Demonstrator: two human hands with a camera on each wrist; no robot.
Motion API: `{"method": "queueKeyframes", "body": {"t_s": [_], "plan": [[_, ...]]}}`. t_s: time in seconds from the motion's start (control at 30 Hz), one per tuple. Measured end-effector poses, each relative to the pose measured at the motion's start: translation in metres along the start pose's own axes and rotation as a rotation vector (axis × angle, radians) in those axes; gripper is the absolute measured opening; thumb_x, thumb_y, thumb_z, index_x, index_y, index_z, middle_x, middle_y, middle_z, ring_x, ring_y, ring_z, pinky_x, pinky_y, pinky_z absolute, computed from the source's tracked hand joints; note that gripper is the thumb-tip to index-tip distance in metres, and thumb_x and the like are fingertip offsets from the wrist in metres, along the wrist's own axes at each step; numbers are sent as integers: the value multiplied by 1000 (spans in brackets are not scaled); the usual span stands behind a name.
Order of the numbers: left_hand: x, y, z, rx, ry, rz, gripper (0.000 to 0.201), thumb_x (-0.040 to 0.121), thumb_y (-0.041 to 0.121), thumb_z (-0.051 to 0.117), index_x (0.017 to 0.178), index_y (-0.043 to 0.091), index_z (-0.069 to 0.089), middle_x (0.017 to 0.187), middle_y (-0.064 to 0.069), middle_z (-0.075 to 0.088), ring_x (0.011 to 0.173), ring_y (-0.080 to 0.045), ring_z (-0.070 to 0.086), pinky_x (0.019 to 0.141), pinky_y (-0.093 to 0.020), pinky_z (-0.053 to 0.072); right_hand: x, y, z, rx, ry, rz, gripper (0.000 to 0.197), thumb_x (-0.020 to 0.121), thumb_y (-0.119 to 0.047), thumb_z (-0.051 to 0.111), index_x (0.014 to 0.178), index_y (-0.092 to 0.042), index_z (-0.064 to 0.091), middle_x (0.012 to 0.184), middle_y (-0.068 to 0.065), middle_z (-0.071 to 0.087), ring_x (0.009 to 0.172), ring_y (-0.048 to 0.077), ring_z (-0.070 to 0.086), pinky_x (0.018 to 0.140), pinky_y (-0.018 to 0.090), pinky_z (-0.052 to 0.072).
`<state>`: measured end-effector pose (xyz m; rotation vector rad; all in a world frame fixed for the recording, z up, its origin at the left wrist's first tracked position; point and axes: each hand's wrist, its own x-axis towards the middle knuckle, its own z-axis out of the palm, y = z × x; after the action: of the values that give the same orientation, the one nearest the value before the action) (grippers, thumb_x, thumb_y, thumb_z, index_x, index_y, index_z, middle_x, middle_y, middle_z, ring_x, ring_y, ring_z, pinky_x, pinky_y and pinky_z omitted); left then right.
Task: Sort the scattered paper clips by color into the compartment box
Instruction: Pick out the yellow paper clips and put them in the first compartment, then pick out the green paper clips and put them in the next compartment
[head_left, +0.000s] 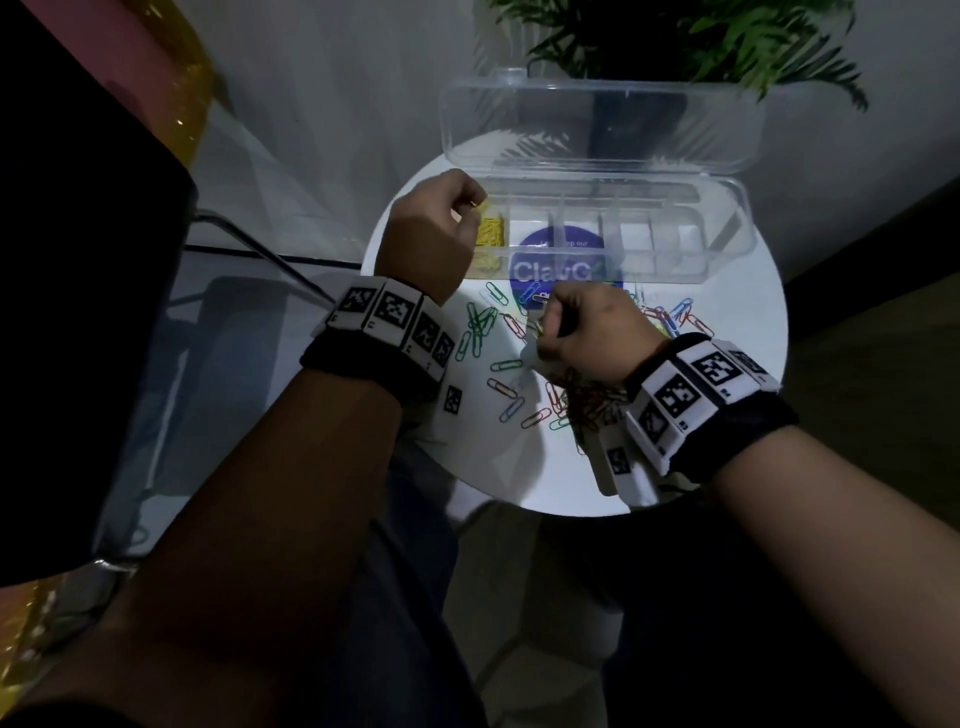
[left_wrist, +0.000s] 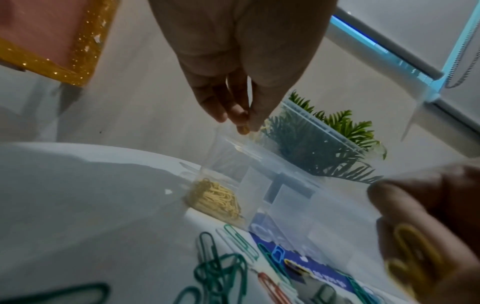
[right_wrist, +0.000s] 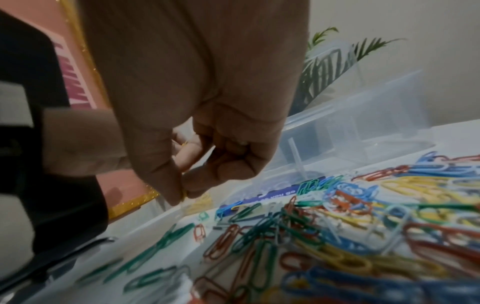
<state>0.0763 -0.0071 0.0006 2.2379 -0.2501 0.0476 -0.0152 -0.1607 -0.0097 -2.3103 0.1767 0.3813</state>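
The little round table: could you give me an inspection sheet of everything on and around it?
Surface: white round table, a blue sticker under the box.
Job's things: clear compartment box, lid open; yellow clips in its leftmost compartment; mixed clips scattered in front.
Clutter: nothing seen.
Hands: left hand pinches a yellow clip over the box; right hand pinches another.
Cables: nothing seen.
Surroundings: green plant behind.

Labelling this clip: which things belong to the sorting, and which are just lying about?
Job:
compartment box
yellow clips in its end compartment
scattered clips
left hand
right hand, pinching a yellow clip

Lying about:
plant
blue sticker
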Motion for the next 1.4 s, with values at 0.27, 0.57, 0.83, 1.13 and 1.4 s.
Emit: {"method": "queueKeyframes", "body": {"t_s": [0.27,0.57,0.83,1.13,1.4], "plan": [[2,-9,-9,24,55,14,17,84,11,57,97,12,67,94,-1,58,69,-14,54,70,-21,45,22,-21,-17,142,157,-99,23,74,-2,64,68,-19,51,65,-9,53,59,3,50,54,2,39],[-12,-24,-28,164,-77,-37,15,86,13,55,96,17,66,103,1,61,70,-12,53,72,-17,36,69,-58,-13,33,247,-195,7,77,-11,65,83,-14,64,82,0,64,71,9,55,60,9,40],[-17,-18,-24,237,-191,28,14,86,20,57,98,22,65,109,-1,56,75,-10,51,74,-20,38,32,-25,-40,21,266,-108,6,80,-14,65,84,-12,68,80,-2,64,66,2,55,73,18,46],[-37,13,11,251,-401,188,11,84,16,59,91,21,66,95,2,52,78,-13,51,78,-27,46,-33,56,-74,-226,164,148,11,80,-12,65,89,-9,70,89,7,68,78,19,59,65,15,38],[-65,33,60,352,-755,248,28,86,26,59,113,31,64,116,-1,53,109,-20,53,95,-35,43,-40,80,-53,-180,76,229,25,74,-15,73,98,-15,68,95,9,66,92,24,62,75,22,41]]}}
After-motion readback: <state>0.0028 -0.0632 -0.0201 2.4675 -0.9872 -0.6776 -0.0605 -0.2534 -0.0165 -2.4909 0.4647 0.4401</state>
